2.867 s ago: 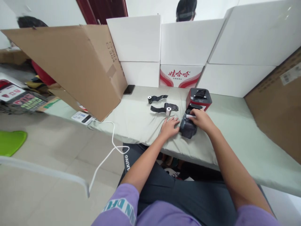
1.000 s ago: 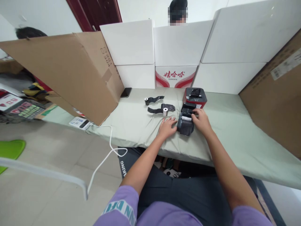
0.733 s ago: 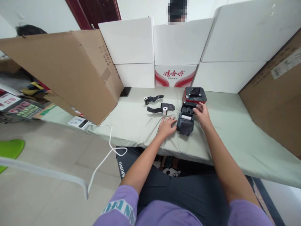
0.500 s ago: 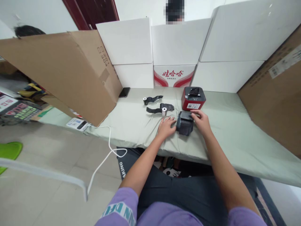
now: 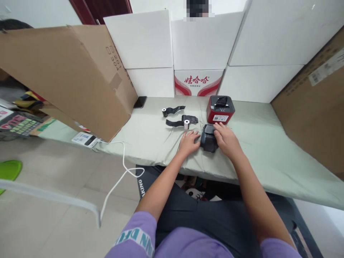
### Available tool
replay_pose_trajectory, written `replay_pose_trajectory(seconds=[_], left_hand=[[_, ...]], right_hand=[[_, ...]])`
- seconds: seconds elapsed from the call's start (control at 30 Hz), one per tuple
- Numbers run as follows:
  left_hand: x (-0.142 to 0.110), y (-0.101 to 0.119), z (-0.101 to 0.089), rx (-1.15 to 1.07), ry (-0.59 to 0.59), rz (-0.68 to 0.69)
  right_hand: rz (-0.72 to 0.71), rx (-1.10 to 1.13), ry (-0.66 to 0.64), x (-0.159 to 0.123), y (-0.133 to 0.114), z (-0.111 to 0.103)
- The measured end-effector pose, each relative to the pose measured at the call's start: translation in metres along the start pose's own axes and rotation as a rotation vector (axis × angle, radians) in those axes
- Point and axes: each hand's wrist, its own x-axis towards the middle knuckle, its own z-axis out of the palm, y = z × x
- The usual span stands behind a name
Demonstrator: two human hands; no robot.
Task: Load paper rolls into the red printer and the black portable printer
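A small dark box-shaped device (image 5: 208,141), its front dark and glossy, sits on the cloth between my hands. Flat on the cloth at its left side lies my left hand (image 5: 188,142), fingers spread, thumb close against the device. My right hand (image 5: 226,139) is over the right side, with its fingers on the upper edge, gripping it; that side is hidden. Behind stands a red and black box-shaped device (image 5: 220,110) with a label on its front. To the left are a white roll (image 5: 186,124) and a smaller roll (image 5: 164,112), both with dark curling strips.
White boxes (image 5: 199,43) are stacked along the back. Cardboard boxes (image 5: 88,71) flank the table at left and right. A phone (image 5: 140,102) lies by the left box. A white power strip (image 5: 85,139) with a cable (image 5: 124,152) lies at the front left edge.
My right hand has moved left and further over the device, covering more of its right side. The left hand stays about where it was. The view has shifted slightly.
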Motion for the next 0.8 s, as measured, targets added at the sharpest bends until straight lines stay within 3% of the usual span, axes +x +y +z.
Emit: replay_pose_trajectory(seconds=[0.1, 0.27, 0.6, 0.8], left_hand=[[0.0, 0.0, 0.0, 0.004, 0.0, 0.004], [0.0, -0.001, 0.0, 0.006, -0.007, 0.011], [-0.002, -0.002, 0.003, 0.027, -0.007, 0.028], [-0.001, -0.002, 0.003, 0.018, -0.007, 0.018]], right_hand=[[0.014, -0.089, -0.091, -0.002, -0.007, 0.01], [0.072, -0.183, -0.07, -0.008, -0.016, 0.02], [0.132, -0.322, -0.127, -0.005, -0.039, 0.019], [0.236, -0.239, -0.232, 0.0, -0.041, 0.01]])
